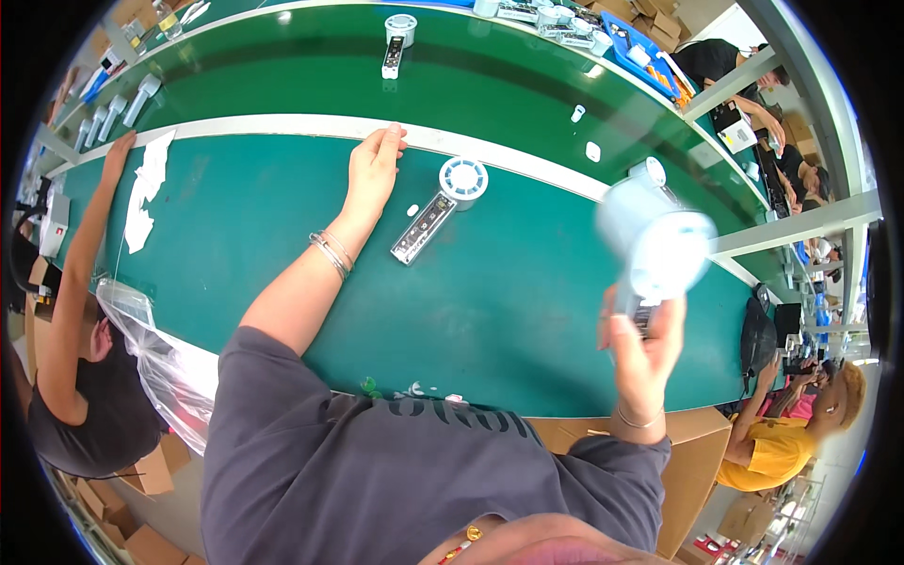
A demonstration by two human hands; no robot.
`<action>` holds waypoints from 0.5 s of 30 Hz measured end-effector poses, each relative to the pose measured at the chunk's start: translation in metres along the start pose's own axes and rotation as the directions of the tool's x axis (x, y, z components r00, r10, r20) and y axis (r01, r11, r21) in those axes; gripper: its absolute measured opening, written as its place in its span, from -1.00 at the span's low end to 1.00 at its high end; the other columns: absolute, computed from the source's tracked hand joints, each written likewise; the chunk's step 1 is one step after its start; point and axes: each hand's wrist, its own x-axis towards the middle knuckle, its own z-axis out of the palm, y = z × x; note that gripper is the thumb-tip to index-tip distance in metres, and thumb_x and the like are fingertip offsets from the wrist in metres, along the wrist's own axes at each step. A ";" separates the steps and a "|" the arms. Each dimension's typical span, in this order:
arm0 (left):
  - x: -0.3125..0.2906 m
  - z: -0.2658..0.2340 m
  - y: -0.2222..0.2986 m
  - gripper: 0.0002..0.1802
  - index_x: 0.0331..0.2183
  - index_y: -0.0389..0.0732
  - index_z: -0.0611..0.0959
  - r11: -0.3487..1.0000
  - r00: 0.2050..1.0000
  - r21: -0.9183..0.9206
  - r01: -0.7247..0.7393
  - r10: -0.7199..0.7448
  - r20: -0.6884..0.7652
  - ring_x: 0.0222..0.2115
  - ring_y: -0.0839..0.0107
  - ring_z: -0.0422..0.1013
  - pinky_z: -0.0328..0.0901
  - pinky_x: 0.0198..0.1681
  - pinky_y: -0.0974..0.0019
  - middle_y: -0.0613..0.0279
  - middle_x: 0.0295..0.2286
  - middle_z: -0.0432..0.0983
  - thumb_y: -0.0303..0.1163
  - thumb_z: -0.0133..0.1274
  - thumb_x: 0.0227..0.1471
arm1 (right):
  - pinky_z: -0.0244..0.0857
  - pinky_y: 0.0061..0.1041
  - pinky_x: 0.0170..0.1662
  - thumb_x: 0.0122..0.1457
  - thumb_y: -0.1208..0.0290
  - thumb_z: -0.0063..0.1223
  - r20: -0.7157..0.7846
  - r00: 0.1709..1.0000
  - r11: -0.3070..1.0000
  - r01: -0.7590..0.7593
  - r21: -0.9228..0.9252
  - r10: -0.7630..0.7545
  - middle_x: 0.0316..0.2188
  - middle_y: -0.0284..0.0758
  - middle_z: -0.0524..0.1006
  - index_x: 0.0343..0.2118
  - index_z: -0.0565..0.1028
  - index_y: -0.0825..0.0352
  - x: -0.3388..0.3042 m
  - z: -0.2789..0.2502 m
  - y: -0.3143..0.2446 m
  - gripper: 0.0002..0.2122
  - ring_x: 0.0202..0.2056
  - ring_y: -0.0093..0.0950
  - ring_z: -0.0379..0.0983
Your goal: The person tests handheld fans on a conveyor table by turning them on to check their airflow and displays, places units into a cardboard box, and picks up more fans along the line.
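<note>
My right hand is closed around the handle of a pale blue handheld fan, lifted over the right side of the green table. The fan's head is smeared by motion. At the table's far white edge strip, my left hand rests with loosely bent fingers and shows nothing in them. Between my hands lies another handheld fan, its handle uncovered to show a dark inner board. A small white piece sits beside that handle.
Beyond the white strip, a green conveyor belt carries a fan, another fan and small white parts. White paper and a plastic bag lie left, near a co-worker's arm. A blue tray stands far right.
</note>
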 end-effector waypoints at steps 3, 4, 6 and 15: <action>0.000 0.001 -0.004 -0.54 -0.31 -0.31 0.56 0.999 0.999 -0.031 0.032 -0.033 -0.023 -0.43 0.54 0.33 0.23 -0.42 0.48 0.26 -0.46 0.46 -0.06 -0.16 0.09 | 0.19 -0.70 -0.48 -0.01 0.68 -0.02 0.104 0.984 0.979 -0.127 -0.157 0.145 -0.42 -0.36 0.40 -0.06 0.19 0.40 -0.026 -0.028 0.024 -0.59 -0.51 -0.68 0.29; 0.000 0.001 -0.002 -0.52 -0.33 -0.32 0.56 0.999 1.000 -0.047 0.014 -0.016 -0.025 -0.46 0.54 0.33 0.23 -0.45 0.48 0.27 -0.49 0.45 -0.05 -0.13 0.07 | 0.19 -0.71 -0.49 0.00 0.67 -0.01 0.131 0.966 0.973 -0.213 -0.094 0.224 -0.44 -0.38 0.40 -0.07 0.20 0.41 -0.035 -0.034 0.024 -0.60 -0.52 -0.68 0.29; -0.001 0.001 0.001 -0.56 -0.30 -0.29 0.56 0.998 0.998 -0.020 0.056 -0.055 0.011 -0.41 0.55 0.33 0.22 -0.39 0.49 0.26 -0.43 0.47 -0.09 -0.17 0.10 | 0.20 -0.72 -0.48 0.00 0.55 0.07 0.203 0.828 0.847 -0.478 -0.235 0.523 -0.49 -0.39 0.40 -0.13 0.30 0.36 -0.043 -0.042 0.029 -0.66 -0.53 -0.70 0.28; -0.013 0.009 0.022 -0.70 -0.28 -0.29 0.57 0.956 0.960 0.109 -0.273 0.278 -0.038 -0.40 0.59 0.31 0.22 -0.38 0.52 0.29 -0.41 0.47 -0.26 -0.06 0.07 | 0.18 -0.70 -0.38 0.03 0.51 0.05 0.035 0.909 0.851 -0.374 -0.368 0.415 -0.40 -0.41 0.37 -0.13 0.26 0.40 -0.056 -0.042 0.062 -0.66 -0.43 -0.70 0.25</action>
